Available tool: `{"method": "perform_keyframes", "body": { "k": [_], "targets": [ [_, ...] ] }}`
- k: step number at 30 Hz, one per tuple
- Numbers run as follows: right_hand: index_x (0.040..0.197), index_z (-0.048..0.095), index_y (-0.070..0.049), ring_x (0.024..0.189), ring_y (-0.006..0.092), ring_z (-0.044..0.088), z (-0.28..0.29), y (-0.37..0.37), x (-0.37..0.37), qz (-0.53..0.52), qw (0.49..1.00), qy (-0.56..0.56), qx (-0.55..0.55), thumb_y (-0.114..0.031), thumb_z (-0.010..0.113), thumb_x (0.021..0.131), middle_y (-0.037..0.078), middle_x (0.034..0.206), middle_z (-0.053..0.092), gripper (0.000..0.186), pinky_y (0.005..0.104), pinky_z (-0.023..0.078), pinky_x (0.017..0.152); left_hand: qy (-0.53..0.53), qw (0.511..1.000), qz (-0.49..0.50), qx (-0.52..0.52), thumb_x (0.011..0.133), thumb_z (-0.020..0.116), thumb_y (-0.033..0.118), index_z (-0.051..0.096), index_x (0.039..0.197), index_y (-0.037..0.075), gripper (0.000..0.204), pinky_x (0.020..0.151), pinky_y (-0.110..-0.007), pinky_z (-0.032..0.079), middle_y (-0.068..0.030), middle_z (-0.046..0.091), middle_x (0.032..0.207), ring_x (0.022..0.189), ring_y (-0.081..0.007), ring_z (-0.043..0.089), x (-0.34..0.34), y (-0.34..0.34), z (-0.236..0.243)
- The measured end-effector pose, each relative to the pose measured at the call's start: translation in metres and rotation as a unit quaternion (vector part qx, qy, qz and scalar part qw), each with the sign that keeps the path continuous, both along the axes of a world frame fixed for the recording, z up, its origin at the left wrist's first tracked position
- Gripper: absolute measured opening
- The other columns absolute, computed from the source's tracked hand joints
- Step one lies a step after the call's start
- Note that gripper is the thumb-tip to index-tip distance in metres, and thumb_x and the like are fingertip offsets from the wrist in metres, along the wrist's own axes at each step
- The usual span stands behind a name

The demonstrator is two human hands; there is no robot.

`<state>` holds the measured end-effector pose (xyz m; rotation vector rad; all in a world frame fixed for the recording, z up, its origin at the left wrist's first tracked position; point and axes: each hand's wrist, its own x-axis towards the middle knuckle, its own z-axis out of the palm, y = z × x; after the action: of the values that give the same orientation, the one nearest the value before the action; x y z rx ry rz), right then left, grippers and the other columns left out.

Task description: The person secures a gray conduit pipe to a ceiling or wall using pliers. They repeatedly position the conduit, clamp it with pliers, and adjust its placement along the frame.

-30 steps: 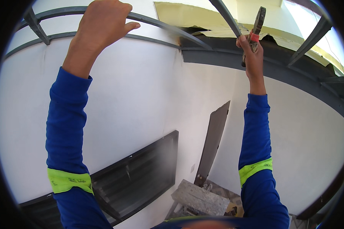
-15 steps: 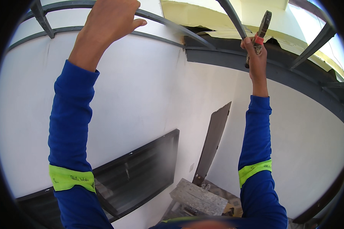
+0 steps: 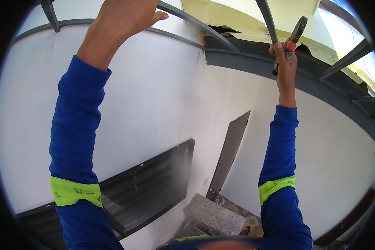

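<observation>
My left hand (image 3: 123, 18) is raised at the upper left, lying across a curved grey metal bar (image 3: 189, 18). Its thumb sticks out to the right below the bar. The fingers run past the picture's upper edge, and the hand looks closed over the bar. My right hand (image 3: 286, 62) is up at the right, closed around worn pliers (image 3: 298, 30) with a red part near the jaws. The pliers' jaws point up, and the handle end shows below the fingers. My right thumb and fingertips touch the lower end of a slanting grey metal bar (image 3: 267, 18).
A dark grey beam (image 3: 246, 62) runs along the wall top, with crumpled sheeting and yellow masonry above. Below are a dark-framed window (image 3: 150, 187), a brown door (image 3: 231, 154) and a dusty board (image 3: 214, 214) high over the tiled floor. White walls (image 3: 154, 96) stand close by.
The view has shifted a little, so the bars and the right hand with the pliers appear slightly lower and further right. Both hands keep their places on the bars.
</observation>
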<state>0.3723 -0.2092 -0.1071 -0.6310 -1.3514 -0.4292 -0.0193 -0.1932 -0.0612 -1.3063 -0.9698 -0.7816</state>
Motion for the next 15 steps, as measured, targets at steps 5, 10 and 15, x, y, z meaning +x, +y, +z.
{"method": "perform_keyframes", "body": {
  "k": [5, 10, 15],
  "targets": [
    [0.094, 0.067, -0.010, 0.077, 0.0034, 0.046, -0.0011, -0.0023, -0.0017, -0.007, 1.000, -0.005, 0.003, -0.040, 0.068, 0.100, -0.004, 0.087, 0.060, 0.030, 0.0224, 0.033, 0.067, -0.002, 1.000, -0.003, 0.007, 0.086, 0.078, 0.047, 0.074, 0.078, 0.008, 0.040, 0.066, -0.038, 0.052, -0.0093, 0.070, 0.068, 0.067, -0.0243, 0.068, 0.0006, 0.0005, -0.0013],
    [0.102, 0.069, -0.005, 0.063, 0.0008, 0.043, 0.0021, 0.0027, 0.0009, 0.010, 0.999, -0.003, 0.033, -0.046, 0.075, 0.093, -0.003, 0.084, 0.062, 0.043, 0.0204, 0.031, 0.053, 0.008, 1.000, -0.011, 0.026, 0.086, 0.078, 0.047, 0.075, 0.078, 0.009, 0.039, 0.069, -0.038, 0.052, -0.0090, 0.070, 0.069, 0.069, -0.0240, 0.069, -0.0001, 0.0008, -0.0016],
    [0.101, 0.069, -0.006, 0.069, 0.0023, 0.045, 0.0024, 0.0048, 0.0022, 0.008, 0.999, -0.015, 0.036, -0.045, 0.073, 0.095, -0.002, 0.087, 0.064, 0.039, 0.0217, 0.033, 0.060, -0.003, 1.000, -0.020, 0.010, 0.086, 0.079, 0.046, 0.075, 0.078, 0.009, 0.038, 0.069, -0.038, 0.052, -0.0089, 0.070, 0.070, 0.070, -0.0241, 0.069, -0.0006, 0.0014, -0.0025]
  ]
}}
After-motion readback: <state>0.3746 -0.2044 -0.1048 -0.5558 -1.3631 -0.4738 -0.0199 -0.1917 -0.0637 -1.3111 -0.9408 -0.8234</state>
